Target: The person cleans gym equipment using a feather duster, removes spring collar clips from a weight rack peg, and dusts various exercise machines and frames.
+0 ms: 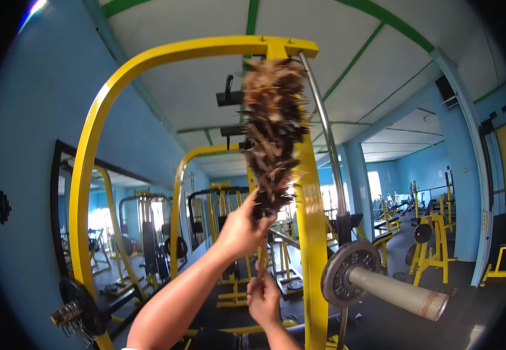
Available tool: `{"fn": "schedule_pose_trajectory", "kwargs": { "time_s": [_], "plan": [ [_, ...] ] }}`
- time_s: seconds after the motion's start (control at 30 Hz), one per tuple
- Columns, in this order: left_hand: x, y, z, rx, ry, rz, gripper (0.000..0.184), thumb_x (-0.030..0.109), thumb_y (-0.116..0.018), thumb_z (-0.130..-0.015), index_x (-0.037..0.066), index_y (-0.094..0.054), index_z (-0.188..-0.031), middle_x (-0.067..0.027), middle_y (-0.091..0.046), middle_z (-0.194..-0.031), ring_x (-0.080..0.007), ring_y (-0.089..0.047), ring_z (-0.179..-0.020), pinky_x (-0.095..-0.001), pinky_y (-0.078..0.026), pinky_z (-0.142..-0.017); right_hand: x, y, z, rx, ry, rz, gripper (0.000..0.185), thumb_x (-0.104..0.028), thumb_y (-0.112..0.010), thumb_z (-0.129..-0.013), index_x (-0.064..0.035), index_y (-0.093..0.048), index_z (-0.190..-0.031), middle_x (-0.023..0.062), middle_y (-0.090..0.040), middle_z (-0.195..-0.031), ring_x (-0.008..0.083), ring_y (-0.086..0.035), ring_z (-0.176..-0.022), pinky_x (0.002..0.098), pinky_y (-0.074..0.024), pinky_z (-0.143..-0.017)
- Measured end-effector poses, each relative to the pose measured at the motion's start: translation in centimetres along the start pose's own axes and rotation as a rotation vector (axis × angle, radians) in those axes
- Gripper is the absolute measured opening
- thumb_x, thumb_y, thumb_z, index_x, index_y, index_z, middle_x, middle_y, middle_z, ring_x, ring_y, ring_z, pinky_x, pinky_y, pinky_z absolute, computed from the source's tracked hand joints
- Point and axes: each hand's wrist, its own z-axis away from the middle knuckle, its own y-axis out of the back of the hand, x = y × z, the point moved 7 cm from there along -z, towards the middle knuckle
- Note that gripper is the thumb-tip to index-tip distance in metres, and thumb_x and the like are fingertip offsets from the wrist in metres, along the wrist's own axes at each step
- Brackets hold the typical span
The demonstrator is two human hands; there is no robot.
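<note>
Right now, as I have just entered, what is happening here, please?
A person holds a feather duster upright with both hands. The left hand grips it at the lower end of the feathers, the right hand lower on the handle. The feathers are in front of a yellow frame; whether they touch it, I cannot tell.

1. Dark floor (393,324) runs from near to far on the right.
2. Near, a tall yellow frame (313,256) carries a black weight plate (92,309) at left and a grey weight plate (339,274) at right.
3. Farther right, a yellow stand (437,233) rests on the floor.
</note>
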Motion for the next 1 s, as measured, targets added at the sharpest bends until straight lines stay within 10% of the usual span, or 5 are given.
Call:
{"fn": "schedule_pose_trajectory", "kwargs": {
  "time_s": [0.27,0.4,0.67,1.0],
  "plan": [
    [1.3,-4.8,-5.5,-0.087,-0.170,-0.434,0.070,0.049,-0.044,-0.090,0.009,-0.023,-0.144,-0.0241,-0.033,-0.140,-0.0404,-0.036,-0.126,-0.0447,-0.030,-0.105,-2.3,0.1,-19.9,-0.030,0.326,-0.173,0.026,-0.025,-0.046,-0.095,-0.0020,-0.052,-0.104,0.0039,-0.056,-0.085,0.0112,-0.053,-0.075,0.0277,-0.0444,-0.066],
    [1.9,-1.5,-5.7,-0.086,-0.283,-0.348,0.075,0.058,-0.041,-0.087,0.011,-0.026,-0.143,-0.0231,-0.034,-0.141,-0.0387,-0.031,-0.131,-0.0444,-0.024,-0.108,-8.6,0.1,-26.9,0.261,0.404,0.118,0.032,-0.023,-0.047,-0.092,-0.0006,-0.048,-0.069,0.0101,-0.049,-0.056,0.0193,-0.048,-0.051,0.0360,-0.0386,-0.050],
    [3.3,5.7,-7.0,0.128,-0.297,-0.620,0.072,0.053,-0.045,-0.087,0.006,-0.031,-0.141,-0.0220,-0.032,-0.143,-0.0362,-0.026,-0.134,-0.0440,-0.020,-0.109,-10.0,-7.1,-32.5,0.144,0.361,0.290,0.026,-0.020,-0.050,-0.089,0.0018,-0.058,-0.079,0.0240,-0.060,-0.073,0.0427,-0.059,-0.074,0.0464,-0.0443,-0.064],
    [-0.9,9.6,-1.5,0.093,-0.053,-0.470,0.076,0.053,-0.046,-0.087,0.002,-0.030,-0.141,-0.0284,-0.024,-0.144,-0.0361,-0.018,-0.137,-0.0428,-0.015,-0.111,-8.8,-18.9,-29.6,-0.116,0.279,0.468,0.025,-0.024,-0.052,-0.085,-0.0025,-0.063,-0.078,0.0206,-0.064,-0.079,0.0411,-0.061,-0.079,0.0468,-0.0478,-0.069]
  ]
}}
